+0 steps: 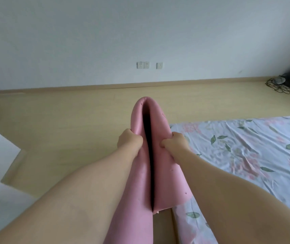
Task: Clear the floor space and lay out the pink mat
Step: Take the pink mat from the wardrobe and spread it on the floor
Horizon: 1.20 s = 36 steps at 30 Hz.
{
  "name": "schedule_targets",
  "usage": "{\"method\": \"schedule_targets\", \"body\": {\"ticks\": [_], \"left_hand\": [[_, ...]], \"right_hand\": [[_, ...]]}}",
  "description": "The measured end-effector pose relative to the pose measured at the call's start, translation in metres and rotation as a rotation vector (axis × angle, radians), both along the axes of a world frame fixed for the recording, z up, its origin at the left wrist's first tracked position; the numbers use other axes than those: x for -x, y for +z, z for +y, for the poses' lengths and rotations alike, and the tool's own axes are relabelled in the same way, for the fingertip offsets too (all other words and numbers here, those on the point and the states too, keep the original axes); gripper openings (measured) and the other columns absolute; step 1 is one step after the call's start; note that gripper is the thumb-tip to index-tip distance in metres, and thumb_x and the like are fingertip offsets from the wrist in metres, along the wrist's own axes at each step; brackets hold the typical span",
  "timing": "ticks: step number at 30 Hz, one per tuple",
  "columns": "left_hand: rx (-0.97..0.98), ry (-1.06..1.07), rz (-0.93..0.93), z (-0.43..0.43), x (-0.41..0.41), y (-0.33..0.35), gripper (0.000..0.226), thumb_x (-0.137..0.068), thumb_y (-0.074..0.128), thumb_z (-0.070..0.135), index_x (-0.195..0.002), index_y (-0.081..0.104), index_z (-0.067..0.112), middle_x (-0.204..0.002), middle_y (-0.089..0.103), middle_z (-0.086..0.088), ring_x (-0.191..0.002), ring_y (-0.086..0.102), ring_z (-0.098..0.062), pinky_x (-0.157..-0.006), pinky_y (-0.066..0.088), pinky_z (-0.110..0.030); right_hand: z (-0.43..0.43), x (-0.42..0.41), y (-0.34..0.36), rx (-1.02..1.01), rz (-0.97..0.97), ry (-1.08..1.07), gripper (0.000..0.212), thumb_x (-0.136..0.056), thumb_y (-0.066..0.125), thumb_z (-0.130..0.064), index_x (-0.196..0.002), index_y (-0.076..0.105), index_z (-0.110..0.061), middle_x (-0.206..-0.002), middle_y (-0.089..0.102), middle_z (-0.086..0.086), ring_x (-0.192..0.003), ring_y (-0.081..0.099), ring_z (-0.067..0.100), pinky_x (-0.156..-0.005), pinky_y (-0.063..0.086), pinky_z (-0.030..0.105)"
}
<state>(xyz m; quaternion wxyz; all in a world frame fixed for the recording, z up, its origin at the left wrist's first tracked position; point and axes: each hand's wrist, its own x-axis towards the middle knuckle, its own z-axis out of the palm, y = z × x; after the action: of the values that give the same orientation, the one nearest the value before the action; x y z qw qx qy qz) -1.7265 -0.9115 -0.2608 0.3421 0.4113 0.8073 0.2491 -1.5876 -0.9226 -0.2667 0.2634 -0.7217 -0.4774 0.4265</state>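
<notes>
The folded pink foam mat [160, 155] is held up in the centre, above the pale wooden floor [61, 120]. The left hand [129, 139] grips its left fold, the right hand [174, 142] its right. A floral bedsheet [246, 152] lies right; wall sockets [143, 65] sit behind.

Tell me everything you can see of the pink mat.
The pink mat is folded double, its two halves meeting at a rounded fold at the far end with a dark gap between them. It looks like soft, slightly scuffed foam, with small nicks on its right face. It is held up lengthwise, pointing away from the person. The left hand grips its left half, the right hand its right.
</notes>
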Motion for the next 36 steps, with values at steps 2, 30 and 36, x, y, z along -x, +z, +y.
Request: {"method": "schedule_targets", "body": {"ticks": [2, 30, 36], "left_hand": [[0.008, -0.004, 0.023, 0.024, 0.001, 0.0, 0.029, -0.082, 0.054, 0.009, -0.111, 0.057, 0.011, -0.11, 0.064, -0.011, -0.091, 0.059, -0.031, -0.073, 0.046, -0.029], [0.012, -0.01, 0.323, 0.325, 0.054, -0.005, 0.027, -0.085, 0.057, 0.023, -0.109, 0.057, 0.013, -0.108, 0.065, -0.008, -0.083, 0.056, -0.029, -0.067, 0.039, -0.029], [0.035, -0.088, 0.285, 0.428, 0.082, -0.01, 0.027, -0.085, 0.058, 0.023, -0.109, 0.056, 0.012, -0.104, 0.063, -0.007, -0.082, 0.054, -0.028, -0.067, 0.039, -0.029]], "right_hand": [[0.023, -0.002, -0.002, 0.007, 0.003, 0.001, 0.024, -0.074, 0.061, -0.011, -0.098, 0.062, -0.011, -0.088, 0.063, 0.009, -0.077, 0.059, 0.029, -0.065, 0.05, 0.029], [0.347, 0.025, -0.012, -0.001, 0.049, 0.119, 0.021, -0.072, 0.06, -0.008, -0.093, 0.062, -0.008, -0.079, 0.062, 0.009, -0.073, 0.059, 0.029, -0.067, 0.052, 0.035], [0.449, 0.051, -0.015, 0.007, -0.019, 0.084, 0.022, -0.072, 0.059, -0.007, -0.094, 0.061, -0.007, -0.077, 0.06, 0.009, -0.066, 0.055, 0.027, -0.058, 0.047, 0.03]]}}
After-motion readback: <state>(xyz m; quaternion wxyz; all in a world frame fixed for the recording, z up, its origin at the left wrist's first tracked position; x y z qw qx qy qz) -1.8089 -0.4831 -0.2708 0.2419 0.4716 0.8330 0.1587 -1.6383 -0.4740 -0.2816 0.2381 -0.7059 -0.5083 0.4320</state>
